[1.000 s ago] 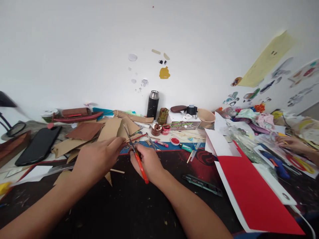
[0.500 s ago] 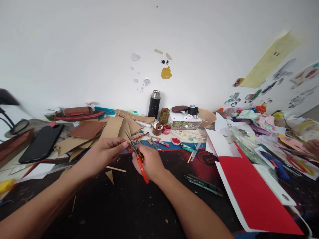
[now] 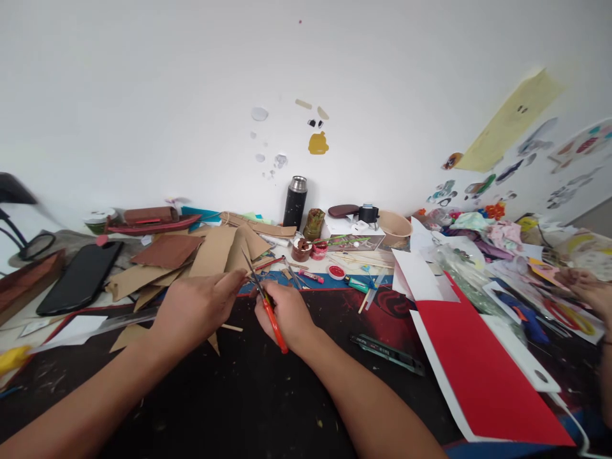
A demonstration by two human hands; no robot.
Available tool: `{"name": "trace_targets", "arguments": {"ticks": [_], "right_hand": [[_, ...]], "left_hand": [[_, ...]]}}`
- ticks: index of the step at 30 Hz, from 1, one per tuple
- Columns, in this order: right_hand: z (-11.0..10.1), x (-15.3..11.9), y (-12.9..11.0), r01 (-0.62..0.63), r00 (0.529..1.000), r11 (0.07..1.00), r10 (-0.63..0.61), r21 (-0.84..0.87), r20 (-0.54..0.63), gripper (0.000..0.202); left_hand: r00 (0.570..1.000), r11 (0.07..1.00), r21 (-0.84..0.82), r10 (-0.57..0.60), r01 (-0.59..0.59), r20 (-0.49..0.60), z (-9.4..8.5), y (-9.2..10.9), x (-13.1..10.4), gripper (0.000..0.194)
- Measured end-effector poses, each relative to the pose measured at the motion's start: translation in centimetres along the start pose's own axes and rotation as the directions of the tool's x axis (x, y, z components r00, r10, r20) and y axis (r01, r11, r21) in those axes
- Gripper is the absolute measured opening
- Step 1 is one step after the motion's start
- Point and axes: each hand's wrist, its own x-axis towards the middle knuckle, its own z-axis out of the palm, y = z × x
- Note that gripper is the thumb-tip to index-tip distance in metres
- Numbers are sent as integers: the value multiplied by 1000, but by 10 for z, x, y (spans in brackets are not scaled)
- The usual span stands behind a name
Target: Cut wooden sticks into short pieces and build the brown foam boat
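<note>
While the right hand (image 3: 285, 317) curls its fingers round the orange-handled scissors (image 3: 274, 320) above the dark bench (image 3: 229, 408), the left hand (image 3: 196, 309) pinches its fingers together beside the blades; I can't tell what they grip.

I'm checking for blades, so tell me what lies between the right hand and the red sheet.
In the head view, a utility knife lies on the dark surface between the right hand and the red sheet, then a strip of white paper.
</note>
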Motion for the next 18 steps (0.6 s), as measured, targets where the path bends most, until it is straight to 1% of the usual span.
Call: {"name": "trace_targets", "arguments": {"ticks": [2, 4, 6, 8, 11, 14, 16, 18], "right_hand": [[3, -1, 1, 2, 1000, 999, -2, 35, -9, 23], [5, -2, 2, 0, 1000, 998, 0, 56, -9, 24], [5, -2, 2, 13, 1000, 999, -12, 50, -15, 23], [3, -2, 2, 37, 999, 999, -37, 23, -23, 23], [-1, -2, 2, 42, 999, 998, -42, -35, -5, 24], [-7, -1, 0, 24, 999, 997, -22, -67, 43, 20], [-9, -1, -1, 41, 997, 996, -36, -82, 62, 21], [-10, -1, 0, 72, 995, 993, -65, -97, 70, 25]], "left_hand": [[999, 999, 33, 29, -29, -13, 3, -3, -1, 38], [1000, 1000, -25, 3, -3, -16, 3, -2, 0, 40], [998, 984, -165, -64, 65, 16, 1, 1, 2, 43], [989, 930, -338, -129, 147, 75, -3, 5, 5, 46], [969, 810, -533, -184, 245, 166, -11, 11, 8, 49], [939, 693, -635, -220, 340, 262, -18, 13, 11, 50], [895, 565, -696, -238, 443, 376, -20, 13, 13, 55], [835, 389, -740, -213, 549, 508, -20, 11, 14, 59]]}}
